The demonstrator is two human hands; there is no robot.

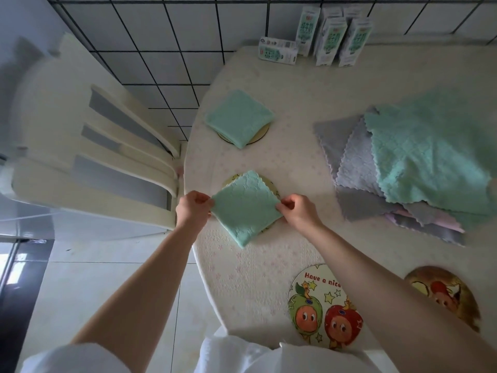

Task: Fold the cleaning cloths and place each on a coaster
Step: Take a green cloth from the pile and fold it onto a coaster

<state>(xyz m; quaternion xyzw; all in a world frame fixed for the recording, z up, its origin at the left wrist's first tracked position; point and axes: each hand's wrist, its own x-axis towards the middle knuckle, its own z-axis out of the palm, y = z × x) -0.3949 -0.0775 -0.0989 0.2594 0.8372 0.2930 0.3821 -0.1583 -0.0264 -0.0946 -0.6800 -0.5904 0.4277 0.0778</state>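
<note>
A folded green cloth (pixel 243 208) lies over a round coaster (pixel 270 186) near the table's left edge. My left hand (pixel 192 208) pinches its left corner and my right hand (pixel 298 211) pinches its right corner. Farther back, another folded green cloth (pixel 238 117) rests on a second coaster (pixel 259 137). A pile of unfolded cloths (pixel 419 168), green on top with grey and pink beneath, lies at the right. Two bare coasters sit near me: one with cartoon fruit (pixel 320 308) and a brownish one (pixel 443 292), each partly hidden by my right arm.
The oval table (pixel 295 84) has a pale flowered cover. Several milk cartons (pixel 330 36) stand at its far edge, one lying flat. A cream chair (pixel 107 157) stands close to the table's left side. A tiled wall rises behind.
</note>
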